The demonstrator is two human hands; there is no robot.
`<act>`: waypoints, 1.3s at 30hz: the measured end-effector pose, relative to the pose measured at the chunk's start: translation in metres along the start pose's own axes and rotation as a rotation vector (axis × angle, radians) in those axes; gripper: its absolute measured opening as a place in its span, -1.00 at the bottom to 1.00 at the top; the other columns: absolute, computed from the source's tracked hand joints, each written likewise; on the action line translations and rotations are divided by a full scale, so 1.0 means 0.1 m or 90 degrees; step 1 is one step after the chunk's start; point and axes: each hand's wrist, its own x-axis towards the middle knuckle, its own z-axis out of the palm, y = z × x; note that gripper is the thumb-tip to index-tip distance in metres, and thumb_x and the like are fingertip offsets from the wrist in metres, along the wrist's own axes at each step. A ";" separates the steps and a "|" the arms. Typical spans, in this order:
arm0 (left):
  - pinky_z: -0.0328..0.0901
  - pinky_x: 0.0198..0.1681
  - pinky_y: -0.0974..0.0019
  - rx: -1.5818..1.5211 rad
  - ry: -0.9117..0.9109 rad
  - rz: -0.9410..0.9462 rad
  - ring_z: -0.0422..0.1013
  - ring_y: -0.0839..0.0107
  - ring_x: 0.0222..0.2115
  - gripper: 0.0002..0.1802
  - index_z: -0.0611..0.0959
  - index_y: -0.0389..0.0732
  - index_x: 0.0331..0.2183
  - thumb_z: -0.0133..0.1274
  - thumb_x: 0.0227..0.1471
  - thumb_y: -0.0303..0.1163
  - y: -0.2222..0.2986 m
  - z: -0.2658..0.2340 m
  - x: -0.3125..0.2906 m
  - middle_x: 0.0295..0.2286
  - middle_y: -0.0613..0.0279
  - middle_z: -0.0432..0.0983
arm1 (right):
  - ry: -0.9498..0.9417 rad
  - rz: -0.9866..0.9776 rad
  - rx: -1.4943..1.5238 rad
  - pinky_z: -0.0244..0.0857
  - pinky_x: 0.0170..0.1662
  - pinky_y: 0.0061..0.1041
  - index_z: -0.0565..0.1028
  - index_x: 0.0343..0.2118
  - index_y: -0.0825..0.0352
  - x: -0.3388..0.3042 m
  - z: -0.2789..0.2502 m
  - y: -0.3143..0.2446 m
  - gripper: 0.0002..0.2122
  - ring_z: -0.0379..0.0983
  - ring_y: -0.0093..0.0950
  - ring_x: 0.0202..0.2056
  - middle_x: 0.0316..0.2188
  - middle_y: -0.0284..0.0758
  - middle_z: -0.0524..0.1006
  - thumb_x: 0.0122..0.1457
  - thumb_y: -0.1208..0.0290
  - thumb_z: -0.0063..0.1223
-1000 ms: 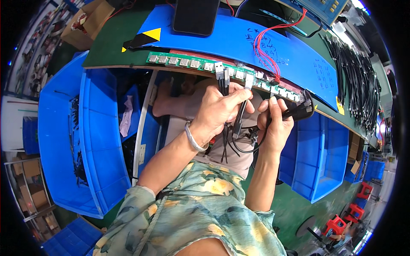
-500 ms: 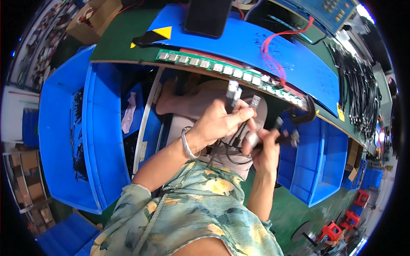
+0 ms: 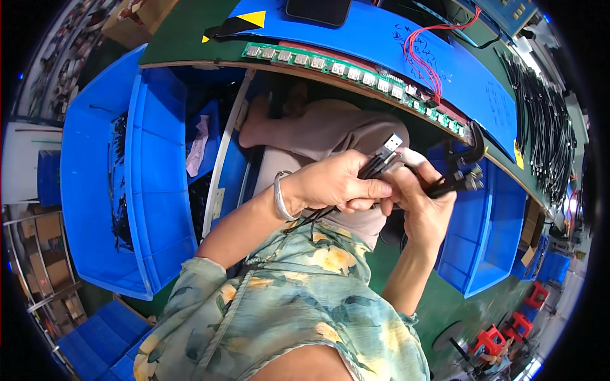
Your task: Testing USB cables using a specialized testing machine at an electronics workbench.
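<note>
Above my lap the two hands meet, thumbs close together. My left hand (image 3: 333,184) is closed around black USB cables (image 3: 373,166), and a metal USB plug (image 3: 392,143) points up and away from the fingers. Thin black leads hang below that hand toward my lap. My right hand (image 3: 422,206), with a white covering on one finger, is curled around more cables; their black connector ends (image 3: 462,181) stick out to the right. Fingers hide where the cables cross between the hands.
A green circuit board strip (image 3: 352,73) with a row of sockets lies along the bench edge. A black clamp (image 3: 469,145) grips that edge. Blue bins (image 3: 136,190) stand left and right (image 3: 473,235). Many black cables (image 3: 540,120) drape at far right; red wires (image 3: 416,57) cross the blue sheet.
My hands have come together, the right one moving up and rightward. The plugs in my left hand have tilted to the right; a second raised plug no longer shows.
</note>
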 end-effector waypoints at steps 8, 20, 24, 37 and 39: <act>0.12 -0.63 0.56 0.114 0.019 0.036 0.25 0.62 -0.68 -0.66 0.48 -0.33 -0.43 -0.17 0.03 -0.21 -0.07 0.03 -0.02 -0.62 0.26 0.40 | 0.017 -0.007 0.044 0.03 -0.78 -0.75 0.45 -0.53 0.49 0.03 0.02 0.04 -0.96 0.25 -0.67 -0.76 -0.70 -0.34 0.42 -0.10 0.67 0.01; 0.00 -0.75 0.61 0.112 0.016 0.031 0.13 0.70 -0.79 -0.75 0.49 -0.36 -0.44 -0.12 0.01 -0.34 0.10 -0.03 -0.11 -0.63 0.24 0.38 | -0.137 -0.093 0.095 -0.18 -0.75 -0.78 0.44 -0.47 0.49 0.12 -0.05 0.07 -0.93 0.08 -0.80 -0.76 -0.66 -0.38 0.42 -0.07 0.65 -0.02; 0.00 -0.77 0.63 0.007 0.129 0.158 0.18 0.65 -0.79 -0.82 0.47 -0.37 -0.49 -0.10 -0.02 -0.42 0.04 0.01 -0.04 -0.62 0.17 0.40 | 0.032 -0.069 -0.014 -0.25 -0.76 -0.77 0.44 -0.54 0.45 0.14 -0.06 0.04 -0.93 -0.01 -0.81 -0.81 -0.76 -0.49 0.33 -0.01 0.57 -0.05; 0.23 -0.83 0.45 -0.149 0.117 0.324 0.37 0.31 -0.77 -0.81 0.32 -0.25 -0.39 -0.22 0.04 -0.31 0.09 0.40 -0.47 -0.49 -0.12 0.39 | 0.087 0.115 0.301 -0.21 -0.81 -0.76 0.29 -0.60 0.35 -0.35 -0.09 0.20 -0.78 -0.10 -0.77 -0.86 -0.62 -0.29 0.42 0.11 0.34 -0.17; 0.29 -0.72 0.50 -0.225 0.017 0.337 0.44 0.30 -0.64 -0.77 0.35 -0.29 -0.40 -0.18 0.03 -0.29 0.00 0.30 -0.58 -0.42 -0.22 0.39 | 0.092 0.052 0.311 -0.19 -0.82 -0.77 0.30 -0.57 0.36 -0.40 -0.10 0.27 -0.79 -0.10 -0.77 -0.86 -0.53 -0.24 0.44 0.11 0.34 -0.18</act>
